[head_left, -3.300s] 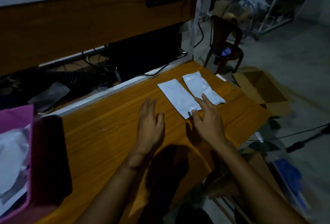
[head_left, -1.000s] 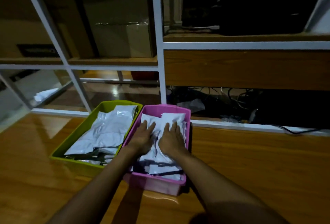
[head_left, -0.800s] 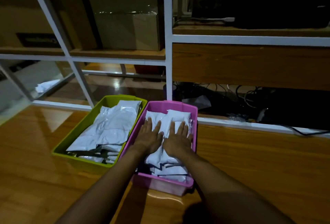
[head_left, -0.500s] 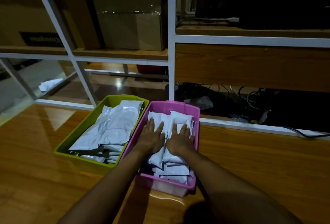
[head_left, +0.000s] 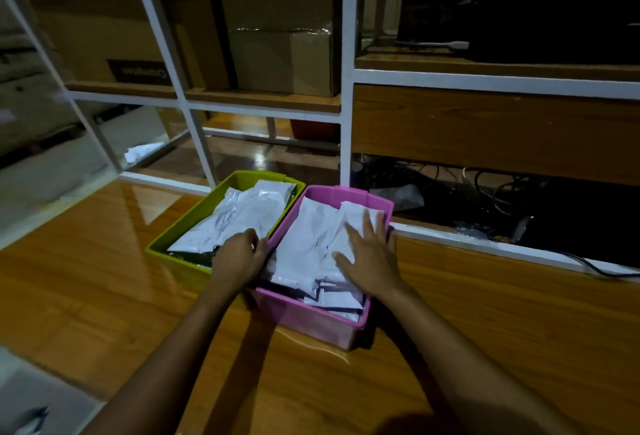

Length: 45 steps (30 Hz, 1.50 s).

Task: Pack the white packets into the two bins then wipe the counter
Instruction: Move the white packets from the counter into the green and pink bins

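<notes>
I am watching my right hand [head_left: 372, 259] lying flat, fingers spread and relaxed, on the crinkled glossy white packets [head_left: 308, 237] filling the rectangular plastic pink bin [head_left: 311, 320], which is touching the green bin [head_left: 180, 230] on the shiny wooden counter [head_left: 104, 278], while my left hand [head_left: 237, 258], pressing those packets half a second ago, is now curling round the pink bin's left rim.

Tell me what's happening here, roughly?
A person is packing white packets into two bins on a wooden counter. The right hand lies flat, fingers spread, on the packets in the pink bin. The left hand sits at the pink bin's left rim, beside the green bin, fingers curled; whether it grips the rim is unclear. Both bins hold packets. No cloth is in view.
</notes>
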Each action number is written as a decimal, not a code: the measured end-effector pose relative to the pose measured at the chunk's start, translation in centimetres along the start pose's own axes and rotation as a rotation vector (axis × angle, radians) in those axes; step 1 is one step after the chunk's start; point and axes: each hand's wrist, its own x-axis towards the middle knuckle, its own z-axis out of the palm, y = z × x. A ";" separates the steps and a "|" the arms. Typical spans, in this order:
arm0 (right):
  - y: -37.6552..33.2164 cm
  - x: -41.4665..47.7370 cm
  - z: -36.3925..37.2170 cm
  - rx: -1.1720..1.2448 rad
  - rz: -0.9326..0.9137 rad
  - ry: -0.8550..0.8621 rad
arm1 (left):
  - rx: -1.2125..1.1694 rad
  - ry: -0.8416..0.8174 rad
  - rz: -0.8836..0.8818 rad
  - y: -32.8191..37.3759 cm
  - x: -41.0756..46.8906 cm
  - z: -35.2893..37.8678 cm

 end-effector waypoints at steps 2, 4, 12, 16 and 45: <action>0.6 -0.4 1.2 -0.007 -0.161 -0.079 | 0.001 -0.116 -0.027 -1.1 -1.1 0.0; 0.6 -0.3 1.7 0.067 -0.184 -0.046 | 0.058 -0.142 -0.038 -1.8 -1.7 0.2; -2.5 2.0 3.0 0.041 -0.272 -0.101 | 0.130 -0.175 -0.135 -4.9 -0.6 -1.2; -5.7 3.7 4.1 0.074 -0.314 -0.120 | 0.067 -0.206 -0.178 -8.4 1.3 -2.2; -37.2 18.3 17.4 0.025 -0.357 -0.083 | -0.065 -0.182 -0.012 -42.0 19.7 -12.3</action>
